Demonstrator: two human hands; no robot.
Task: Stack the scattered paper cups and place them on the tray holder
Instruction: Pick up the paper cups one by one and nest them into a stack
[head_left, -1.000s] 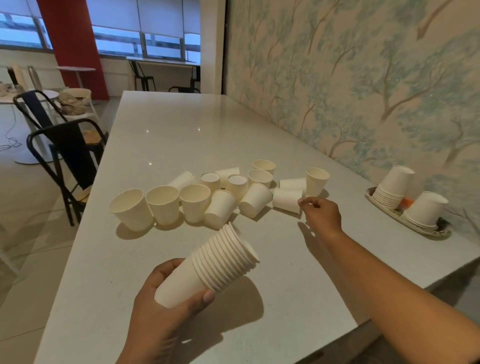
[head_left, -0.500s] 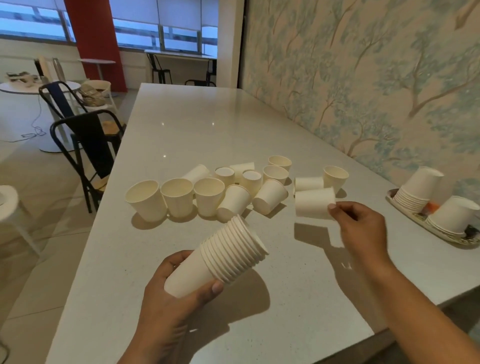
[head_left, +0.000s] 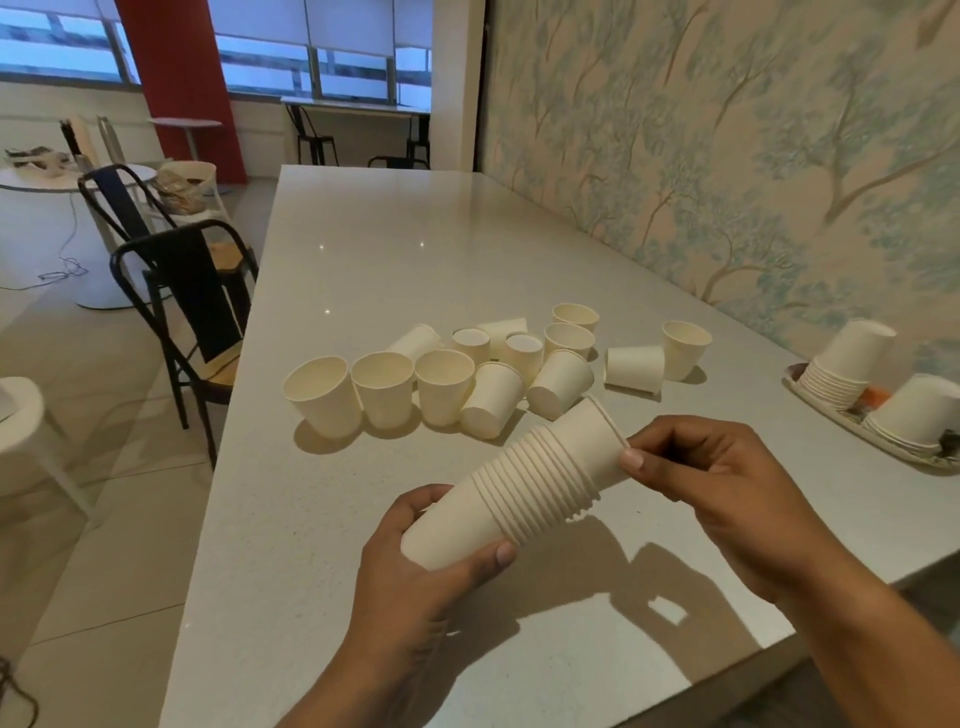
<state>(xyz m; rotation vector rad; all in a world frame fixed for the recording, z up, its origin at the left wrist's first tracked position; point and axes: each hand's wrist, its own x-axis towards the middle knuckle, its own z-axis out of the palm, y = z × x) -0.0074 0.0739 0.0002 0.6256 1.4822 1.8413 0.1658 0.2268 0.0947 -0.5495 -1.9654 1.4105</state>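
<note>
My left hand (head_left: 415, 582) grips the base of a tilted stack of white paper cups (head_left: 514, 493) held above the table's near part. My right hand (head_left: 722, 499) pinches the rim of the top cup (head_left: 597, 441), which sits partly inside the stack. Several loose white cups (head_left: 447, 384) lie and stand scattered in the middle of the table, some upright, some on their sides. At the right edge, an oval tray holder (head_left: 852, 423) carries two upside-down cup stacks (head_left: 847, 364).
The grey table (head_left: 363, 249) runs along a wallpapered wall on the right. Black metal chairs (head_left: 192, 291) stand by its left edge, with a white round table and a stool beyond on the tiled floor.
My right hand picked a cup lying on its side from the table, carried it back and set it into the top of the stack held in my left hand.
</note>
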